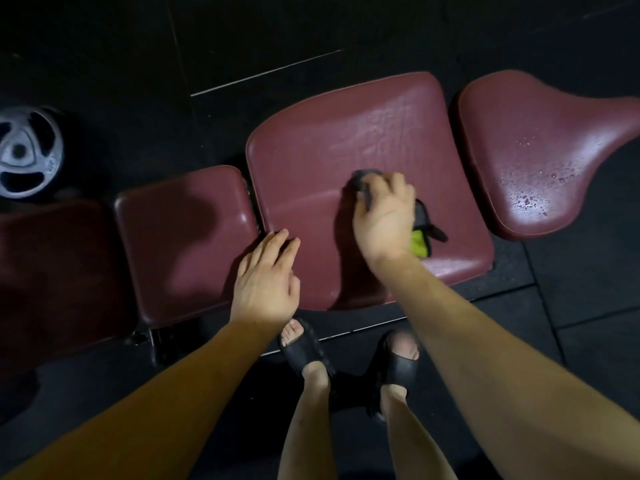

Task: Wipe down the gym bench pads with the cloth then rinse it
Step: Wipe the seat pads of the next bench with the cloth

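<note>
Several maroon bench pads lie in a row. On the large middle pad (311, 150) my right hand (384, 216) grips a dark grey cloth (424, 221) with a yellow-green patch and presses it onto the vinyl. Wet streaks shine on the pad beyond the hand. My left hand (268, 278) rests with straight fingers on that pad's near left edge, by the gap to the smaller pad (180, 237). The pad at the right (533, 147) carries water droplets. A further pad (52, 265) at the far left sits in shadow.
A grey weight plate (27, 150) lies on the black rubber floor at the left. My feet in black sandals (308, 348) stand close to the bench's near side. Part of the metal bench frame (152, 341) shows under the smaller pad.
</note>
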### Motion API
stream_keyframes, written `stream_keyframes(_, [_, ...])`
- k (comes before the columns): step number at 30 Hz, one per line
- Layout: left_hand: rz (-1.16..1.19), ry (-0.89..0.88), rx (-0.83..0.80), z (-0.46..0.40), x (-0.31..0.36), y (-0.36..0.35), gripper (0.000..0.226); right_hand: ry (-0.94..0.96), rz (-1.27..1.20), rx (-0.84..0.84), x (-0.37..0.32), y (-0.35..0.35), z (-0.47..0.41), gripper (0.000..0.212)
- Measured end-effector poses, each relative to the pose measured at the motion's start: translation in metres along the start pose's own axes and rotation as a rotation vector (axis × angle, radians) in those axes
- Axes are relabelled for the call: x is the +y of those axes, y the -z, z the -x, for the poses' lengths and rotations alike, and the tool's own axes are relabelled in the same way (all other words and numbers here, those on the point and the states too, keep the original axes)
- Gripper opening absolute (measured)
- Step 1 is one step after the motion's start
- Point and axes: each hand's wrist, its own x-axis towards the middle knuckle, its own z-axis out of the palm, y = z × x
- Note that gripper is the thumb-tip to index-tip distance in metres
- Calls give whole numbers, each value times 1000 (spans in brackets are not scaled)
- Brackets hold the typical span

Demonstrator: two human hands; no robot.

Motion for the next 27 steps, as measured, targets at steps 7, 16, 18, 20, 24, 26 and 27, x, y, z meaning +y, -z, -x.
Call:
stream_keyframes(7, [-74, -99, 30, -17, 11, 8, 64, 428, 32, -129, 31, 15, -11, 24])
stream_keyframes(16, [-65, -88, 45, -36, 47, -2, 57, -263, 86, 100, 103, 47, -13, 21])
stream_keyframes(18, [-64, -93, 44, -34, 49, -2, 56, -142, 34, 56, 56, 32, 9, 18])
stream_keyframes(20, [-96, -100, 42, -33, 48, -1, 57, 71, -29, -86, 13, 23, 34, 23])
stream_keyframes(24, [-115, -113, 31, -32, 52, -2, 63, 323, -62, -217, 31, 34, 32, 32])
stream_keyframes(26, [-81, -93, 61, -33, 57, -7, 62, 286, -32, -170, 71, 45, 15, 31])
stream_keyframes(27, [-56, -74, 77, -34, 60, -9, 60, 220, -12, -129, 93, 51, 7, 30])
